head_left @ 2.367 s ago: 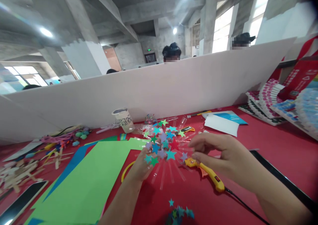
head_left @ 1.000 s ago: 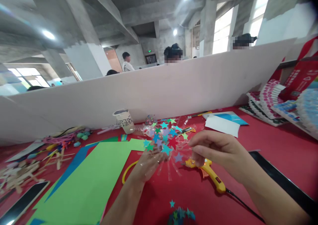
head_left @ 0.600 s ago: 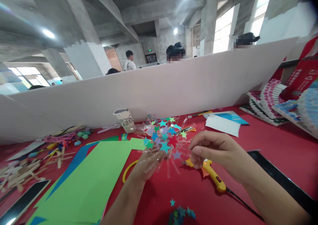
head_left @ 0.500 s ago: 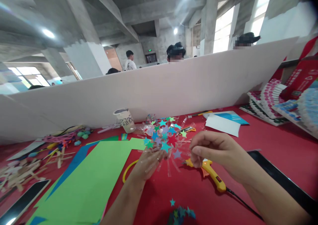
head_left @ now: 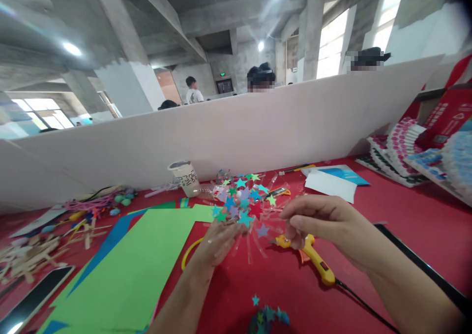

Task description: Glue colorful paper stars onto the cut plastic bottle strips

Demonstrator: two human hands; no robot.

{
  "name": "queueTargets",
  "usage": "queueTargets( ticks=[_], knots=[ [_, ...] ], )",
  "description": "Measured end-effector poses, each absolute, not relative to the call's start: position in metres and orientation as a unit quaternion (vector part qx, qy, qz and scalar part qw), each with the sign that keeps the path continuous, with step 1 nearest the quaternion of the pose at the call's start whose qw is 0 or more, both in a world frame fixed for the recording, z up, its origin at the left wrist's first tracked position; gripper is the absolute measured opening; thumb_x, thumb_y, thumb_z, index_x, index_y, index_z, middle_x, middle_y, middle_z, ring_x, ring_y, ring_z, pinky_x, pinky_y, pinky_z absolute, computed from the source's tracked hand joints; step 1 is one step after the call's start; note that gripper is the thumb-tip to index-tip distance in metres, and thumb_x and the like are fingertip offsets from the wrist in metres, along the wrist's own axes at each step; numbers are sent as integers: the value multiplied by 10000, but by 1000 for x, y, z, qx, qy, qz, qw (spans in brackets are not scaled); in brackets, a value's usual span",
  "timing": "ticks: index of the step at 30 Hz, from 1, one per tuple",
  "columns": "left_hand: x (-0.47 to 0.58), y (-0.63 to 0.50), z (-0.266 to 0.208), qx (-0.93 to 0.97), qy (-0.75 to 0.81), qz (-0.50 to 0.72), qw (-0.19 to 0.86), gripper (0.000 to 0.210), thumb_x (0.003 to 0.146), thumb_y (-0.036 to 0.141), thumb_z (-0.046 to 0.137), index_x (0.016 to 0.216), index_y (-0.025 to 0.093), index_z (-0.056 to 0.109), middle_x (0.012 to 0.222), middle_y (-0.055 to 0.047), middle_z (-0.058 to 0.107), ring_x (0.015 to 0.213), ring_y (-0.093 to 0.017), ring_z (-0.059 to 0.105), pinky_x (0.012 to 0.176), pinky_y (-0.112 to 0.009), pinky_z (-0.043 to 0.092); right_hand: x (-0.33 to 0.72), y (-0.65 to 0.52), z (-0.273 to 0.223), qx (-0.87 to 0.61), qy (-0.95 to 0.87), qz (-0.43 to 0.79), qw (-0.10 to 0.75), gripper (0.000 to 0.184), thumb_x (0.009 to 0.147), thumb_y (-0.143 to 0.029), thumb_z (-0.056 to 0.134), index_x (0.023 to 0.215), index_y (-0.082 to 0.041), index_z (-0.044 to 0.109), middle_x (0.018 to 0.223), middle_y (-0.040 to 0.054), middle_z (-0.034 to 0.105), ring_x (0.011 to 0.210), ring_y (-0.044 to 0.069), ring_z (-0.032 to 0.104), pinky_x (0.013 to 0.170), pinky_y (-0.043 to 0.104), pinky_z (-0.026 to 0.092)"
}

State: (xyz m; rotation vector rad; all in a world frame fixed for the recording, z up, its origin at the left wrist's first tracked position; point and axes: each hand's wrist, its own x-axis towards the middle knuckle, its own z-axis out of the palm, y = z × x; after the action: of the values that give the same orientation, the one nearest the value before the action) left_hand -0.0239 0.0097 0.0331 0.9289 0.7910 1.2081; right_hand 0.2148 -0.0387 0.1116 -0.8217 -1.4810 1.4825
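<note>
My left hand [head_left: 221, 238] is closed around the near side of a spray of clear plastic strips tipped with coloured stars [head_left: 244, 203]; its fingers are partly hidden behind the strips. To the right of the spray, my right hand [head_left: 317, 218] is raised with curled fingers, thumb and forefinger close together. Anything in that pinch is too small to make out. Below the right hand lies a yellow glue gun [head_left: 317, 260] on the red table, its black cord running toward the lower right. A pile of loose stars [head_left: 268, 319] sits at the front edge of view.
Green paper sheets [head_left: 136, 255] cover the left side. Behind stand a white cup [head_left: 184, 178] and a white partition [head_left: 236, 132]. A box cutter [head_left: 279, 192] lies past the spray. Folded paper fans [head_left: 401, 142] are at right, craft sticks [head_left: 33, 260] at far left.
My right hand has shifted slightly, with its forefinger reaching a little farther left. The left hand and the star spray stay nearly in place.
</note>
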Motion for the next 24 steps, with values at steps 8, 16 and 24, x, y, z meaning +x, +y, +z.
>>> queueTargets(
  ticks=[8,16,24],
  knots=[
    [-24,14,27,401,359,540,647,175,578,217,769,680,206,627,592,8,672,610,-171,627,686,-333,488,212,-37,110,-329,-599,589,431,111,830,-213,586,927,-212,641,713,0,678,653,103,653,605,206,523],
    [-21,11,34,400,353,532,657,215,574,66,740,697,207,634,562,5,664,664,-199,646,751,-360,477,209,-39,113,-322,-581,609,433,78,813,-248,613,858,-186,630,740,20,693,677,129,683,635,235,541],
    [-24,13,25,385,352,545,656,169,653,97,708,793,177,662,560,5,641,618,-175,631,699,-333,476,208,-38,109,-329,-549,633,436,91,776,-270,660,798,-182,650,659,4,689,592,103,660,557,199,519]
  ],
)
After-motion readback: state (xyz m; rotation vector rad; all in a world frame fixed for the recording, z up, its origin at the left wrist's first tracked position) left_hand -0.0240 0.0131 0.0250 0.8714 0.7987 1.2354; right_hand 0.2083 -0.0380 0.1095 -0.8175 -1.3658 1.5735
